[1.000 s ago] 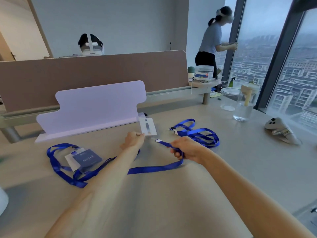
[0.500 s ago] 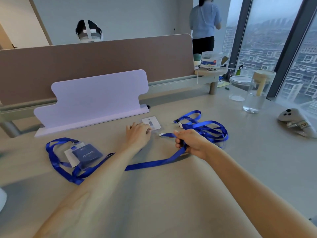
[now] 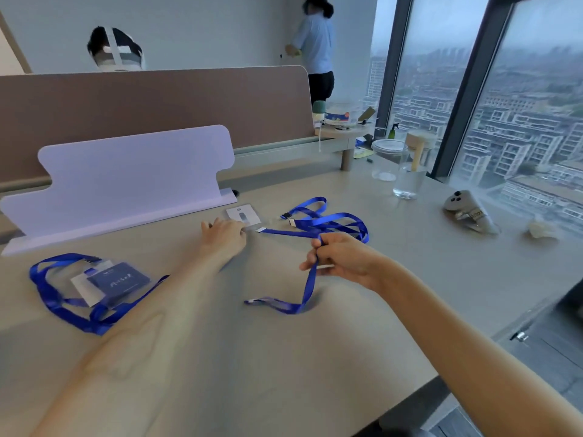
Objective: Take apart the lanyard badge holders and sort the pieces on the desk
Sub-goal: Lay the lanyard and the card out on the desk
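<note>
At the far left an intact blue badge holder [image 3: 108, 283] lies in its looped strap, untouched. The white card [image 3: 243, 214] is pressed to the desk [image 3: 315, 357] by the left hand [image 3: 224, 236], palm down, fingers loosely curled; it should be held flat. The blue lanyard [image 3: 310, 277] is pinched in the closed right hand [image 3: 342, 258] (best drawn onto the far strap pile). Clasp details are blurred

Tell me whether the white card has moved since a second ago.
Yes. The white card, held raised in the left hand earlier, now lies flat on the desk, closer to the lavender stand.
</note>
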`<control>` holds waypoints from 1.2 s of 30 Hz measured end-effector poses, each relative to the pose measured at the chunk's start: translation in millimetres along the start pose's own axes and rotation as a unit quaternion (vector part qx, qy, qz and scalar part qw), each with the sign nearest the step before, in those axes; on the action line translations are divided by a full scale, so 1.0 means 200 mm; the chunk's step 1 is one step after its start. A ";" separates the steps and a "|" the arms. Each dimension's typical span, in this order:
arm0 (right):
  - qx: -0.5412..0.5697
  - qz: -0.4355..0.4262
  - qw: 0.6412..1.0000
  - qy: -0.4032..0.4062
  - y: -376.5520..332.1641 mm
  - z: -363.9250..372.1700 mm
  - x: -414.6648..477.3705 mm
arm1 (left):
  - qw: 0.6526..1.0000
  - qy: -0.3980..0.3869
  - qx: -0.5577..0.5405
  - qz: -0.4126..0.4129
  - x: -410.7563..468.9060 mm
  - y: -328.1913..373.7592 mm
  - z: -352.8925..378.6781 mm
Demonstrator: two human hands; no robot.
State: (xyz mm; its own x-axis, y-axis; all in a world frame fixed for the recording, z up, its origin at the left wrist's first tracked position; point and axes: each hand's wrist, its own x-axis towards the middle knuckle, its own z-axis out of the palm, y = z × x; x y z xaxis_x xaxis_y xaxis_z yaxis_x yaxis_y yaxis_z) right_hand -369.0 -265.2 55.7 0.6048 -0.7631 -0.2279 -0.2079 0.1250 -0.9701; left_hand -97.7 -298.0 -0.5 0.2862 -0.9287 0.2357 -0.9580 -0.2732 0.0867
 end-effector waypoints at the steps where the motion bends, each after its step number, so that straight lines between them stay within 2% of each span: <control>1: -0.001 -0.003 1.000 0.004 0.00 -0.02 -0.03 | 1.000 -0.004 0.000 -0.001 0.00 0.00 0.00; 7: -0.018 0.002 1.000 -0.008 0.01 -0.07 -0.21 | 1.000 -0.006 -0.006 -0.005 0.00 0.00 0.02; 13: 0.009 0.032 0.999 -0.004 0.03 -0.08 -0.32 | 0.998 -0.033 0.028 0.036 -0.03 0.06 -0.02; 17: 0.028 0.058 0.998 0.026 0.06 -0.04 -0.30 | 0.986 -0.005 -0.098 0.137 -0.25 0.26 -0.09; 20: 0.016 0.069 0.997 0.040 0.08 0.01 -0.30 | 0.958 -0.066 -0.178 0.213 -0.47 0.40 -0.12; 22: 0.020 0.076 0.996 0.035 0.08 0.04 -0.32 | 0.950 -0.104 -0.179 0.233 -0.56 0.44 -0.12; 27: -0.050 0.068 0.996 0.023 0.12 0.03 -0.43 | 0.955 -0.127 -0.149 0.223 -0.58 0.43 -0.08; 36: -0.093 0.038 0.990 0.096 0.25 -0.10 -0.79 | 0.969 -0.126 -0.144 0.158 -0.65 0.47 -0.08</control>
State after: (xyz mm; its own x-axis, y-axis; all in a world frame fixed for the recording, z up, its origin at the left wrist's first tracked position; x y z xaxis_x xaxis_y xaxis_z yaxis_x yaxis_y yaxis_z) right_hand -489.4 -151.6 45.0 0.4277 -0.8651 -0.2620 -0.3961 0.0812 -0.9146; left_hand -223.8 -199.6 -7.6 -0.0679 -0.9962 0.0546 -0.9425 0.0820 0.3240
